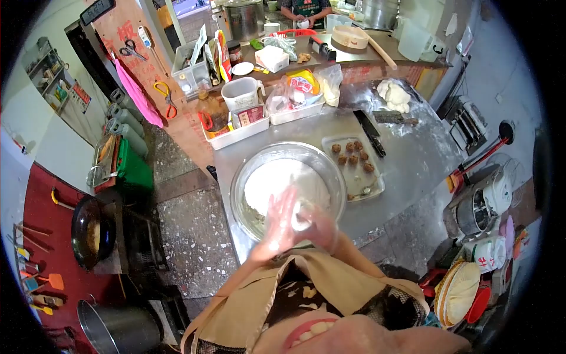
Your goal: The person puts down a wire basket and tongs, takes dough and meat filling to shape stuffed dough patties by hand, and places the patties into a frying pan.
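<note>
My left hand is over the near part of a large metal bowl, its fingers stretched out and blurred by motion. Beside it, my right hand curls around a small white lump that looks like dough, between the two hands. White flour fills much of the bowl below. Right of the bowl, a shallow clear tray holds several brown balls. Both hands look dusted with white.
A black cleaver-like knife lies on the metal table behind the tray. A larger dough mass sits at the far right. White bins with packets and a measuring jug line the far left. Another person is beyond the counter.
</note>
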